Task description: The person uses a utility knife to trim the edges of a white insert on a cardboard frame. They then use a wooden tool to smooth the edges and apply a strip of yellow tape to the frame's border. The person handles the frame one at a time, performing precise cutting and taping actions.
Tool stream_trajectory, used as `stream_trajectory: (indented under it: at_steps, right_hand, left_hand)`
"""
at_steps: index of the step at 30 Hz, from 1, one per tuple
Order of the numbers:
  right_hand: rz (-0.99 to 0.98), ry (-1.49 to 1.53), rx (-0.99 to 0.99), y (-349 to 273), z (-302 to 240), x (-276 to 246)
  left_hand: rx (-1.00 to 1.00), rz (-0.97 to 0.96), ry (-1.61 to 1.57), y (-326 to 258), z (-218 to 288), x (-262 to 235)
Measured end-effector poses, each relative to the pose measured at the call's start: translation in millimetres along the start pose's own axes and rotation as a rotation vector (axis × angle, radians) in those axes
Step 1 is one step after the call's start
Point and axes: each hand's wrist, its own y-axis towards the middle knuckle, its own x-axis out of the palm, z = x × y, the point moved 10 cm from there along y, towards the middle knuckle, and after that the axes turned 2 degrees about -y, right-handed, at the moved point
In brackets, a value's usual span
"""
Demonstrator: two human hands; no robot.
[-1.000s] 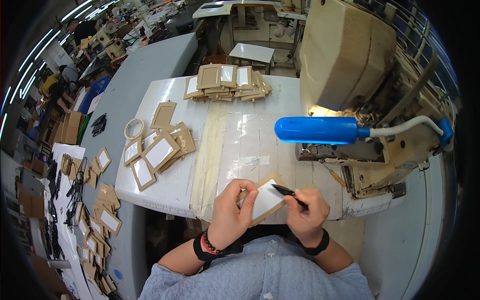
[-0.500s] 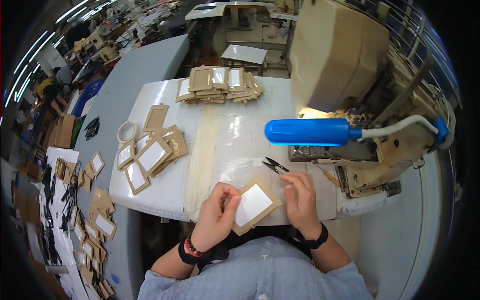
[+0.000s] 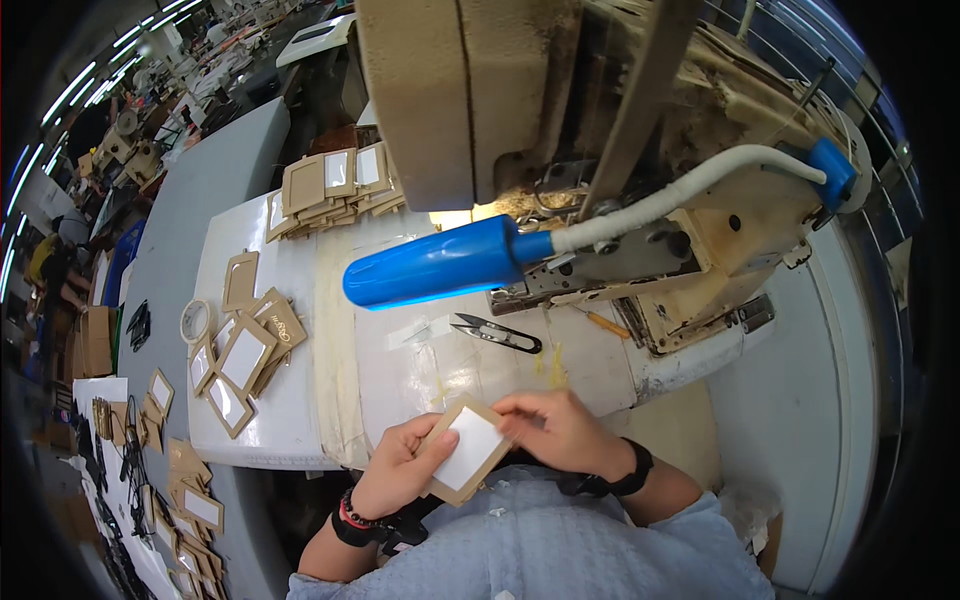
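A beige card holder [image 3: 470, 448] with a clear window over a white insert is held low in front of my body. My left hand [image 3: 405, 462] grips its left edge, with the thumb on top of the window. At its upper right edge my right hand [image 3: 555, 432] has its fingers closed on the border; the fingertips are slightly blurred. Beyond the hands, black thread snips [image 3: 497, 333] lie on the table [image 3: 400, 385]. Beside the snips are a thin clear strip [image 3: 418, 331] and bits of yellow thread [image 3: 557, 366].
Loose card holders [image 3: 245, 352] and a tape roll [image 3: 196, 321] lie at left; a stacked pile [image 3: 320, 190] stands farther back. A blue lamp [image 3: 435, 262] overhangs the table before a sewing machine [image 3: 680, 260]. A wooden-handled tool [image 3: 605, 323] lies by the machine. More holders [image 3: 203, 508] cover the left side table.
My right hand has come from beside the snips to the card holder's edge and closed there. The snips now lie apart from the hand. The whole view has swung to the right.
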Motion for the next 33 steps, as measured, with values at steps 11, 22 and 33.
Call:
stream_trajectory:
  at_steps: [11, 22, 33]
  right_hand:
    - [0.673, -1.209, -0.032, -20.5, 36.7, -125.6]
    - [0.476, 0.234, -0.309, -65.4, -44.7, -112.9]
    - [0.201, 0.637, -0.138, -8.5, -56.7, -26.8]
  left_hand:
    - [-0.021, -0.071, -0.246, 4.5, 10.3, 14.5]
    - [-0.026, -0.099, -0.355, 9.9, 5.0, 14.7]
    - [0.029, -0.132, -0.233, -6.6, 39.2, 26.1]
